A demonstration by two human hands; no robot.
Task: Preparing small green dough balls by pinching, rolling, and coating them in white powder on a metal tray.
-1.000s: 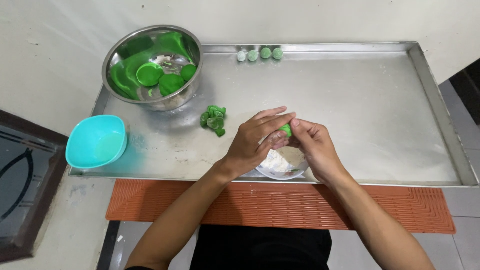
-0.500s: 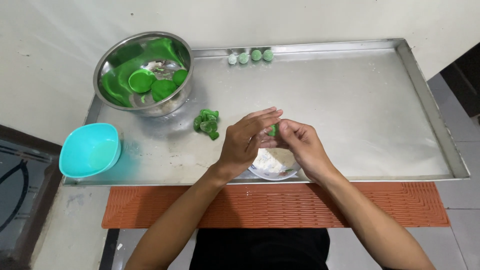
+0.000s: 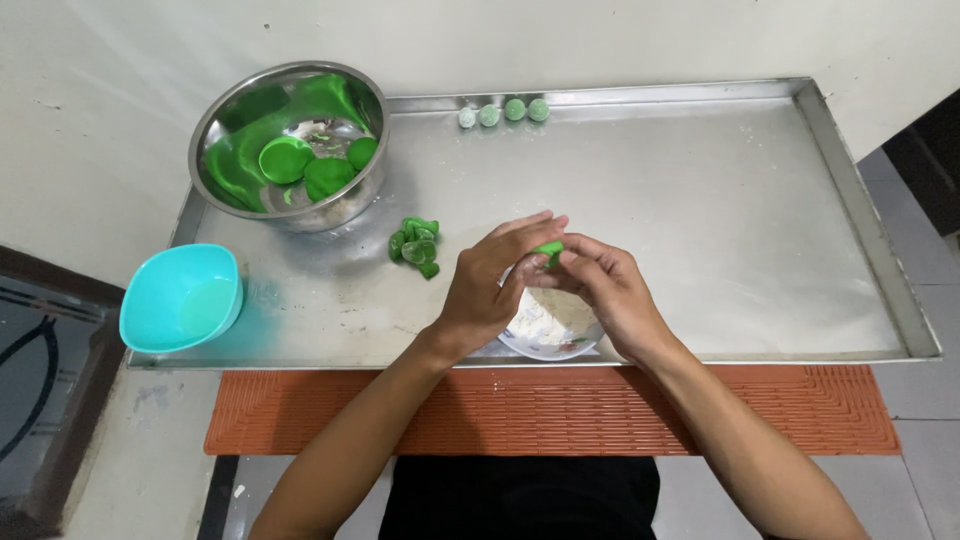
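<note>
A long shallow steel tray (image 3: 700, 200) is sitting on a ribbed orange mat (image 3: 560, 405) against a pale wall, and the left hand (image 3: 495, 280) and right hand (image 3: 605, 290) are pinching a small green dough piece (image 3: 549, 249) between their fingertips, just above a small white bowl of flour (image 3: 548, 325).

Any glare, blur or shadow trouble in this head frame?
Head view: sharp overall; soft glare across the metal tray and inside the steel bowl; both hands, left hand and right hand, shade the small white dish; tray edges bow slightly from lens distortion.
</note>
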